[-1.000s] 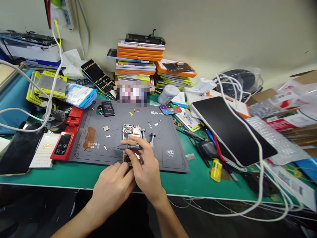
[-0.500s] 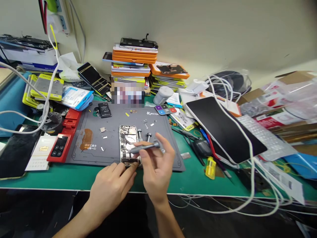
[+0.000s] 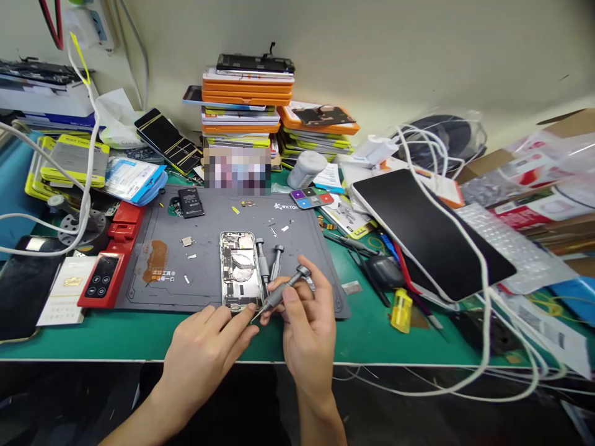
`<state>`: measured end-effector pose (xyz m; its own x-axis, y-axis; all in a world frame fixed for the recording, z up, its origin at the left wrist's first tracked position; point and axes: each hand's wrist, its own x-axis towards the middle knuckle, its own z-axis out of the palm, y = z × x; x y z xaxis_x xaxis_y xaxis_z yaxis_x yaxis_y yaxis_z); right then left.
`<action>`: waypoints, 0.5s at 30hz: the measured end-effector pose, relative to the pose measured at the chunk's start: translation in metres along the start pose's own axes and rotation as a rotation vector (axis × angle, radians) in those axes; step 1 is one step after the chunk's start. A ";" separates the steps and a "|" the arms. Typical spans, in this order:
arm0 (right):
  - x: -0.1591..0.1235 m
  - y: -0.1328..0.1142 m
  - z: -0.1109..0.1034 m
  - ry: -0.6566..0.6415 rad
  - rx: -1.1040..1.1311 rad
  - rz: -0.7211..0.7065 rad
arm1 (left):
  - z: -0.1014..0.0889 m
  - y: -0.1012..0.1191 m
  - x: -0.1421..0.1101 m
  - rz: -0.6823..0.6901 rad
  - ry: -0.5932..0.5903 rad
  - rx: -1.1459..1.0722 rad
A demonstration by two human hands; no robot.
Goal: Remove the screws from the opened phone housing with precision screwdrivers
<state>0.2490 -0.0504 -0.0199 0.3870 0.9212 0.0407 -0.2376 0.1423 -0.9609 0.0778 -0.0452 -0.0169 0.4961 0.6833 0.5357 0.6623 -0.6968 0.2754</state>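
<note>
An opened smartphone (image 3: 242, 272), its inner parts bare, lies upright on the grey work mat (image 3: 199, 282). My left hand (image 3: 207, 344) is at its lower end, the index fingertip on the bottom right corner and the other fingers curled; the thumb's contact is hidden. In my right hand (image 3: 307, 322) a grey precision screwdriver (image 3: 279, 297) is held between thumb and fingers. Its thin tip points down-left, close to my left index finger and the phone's lower corner. Two more screwdrivers, one (image 3: 263, 260) and another (image 3: 277, 263), lie just right of the phone.
A loose phone battery (image 3: 191, 203) and several small metal pieces are on the mat. A red device (image 3: 103, 279) borders its left side. Rightward are a large black-screened tablet (image 3: 432, 235), a yellow-handled tool (image 3: 401, 311) and white cables (image 3: 486, 310). Boxes (image 3: 246, 93) are stacked behind.
The screwdriver has swung from pointing left over the phone to pointing down-left at its lower corner. My right hand has moved right and lower, uncovering the phone. My left hand stays at the lower end.
</note>
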 end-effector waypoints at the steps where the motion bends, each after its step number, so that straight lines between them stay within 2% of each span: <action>1: 0.000 0.000 0.000 0.000 -0.010 -0.004 | 0.000 0.000 0.000 -0.001 -0.002 -0.002; 15: -0.002 0.000 -0.002 -0.023 -0.060 -0.024 | 0.000 0.001 0.001 -0.008 -0.014 -0.009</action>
<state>0.2496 -0.0527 -0.0207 0.3711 0.9260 0.0696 -0.1741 0.1430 -0.9743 0.0788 -0.0456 -0.0163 0.4987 0.6922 0.5218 0.6613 -0.6930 0.2873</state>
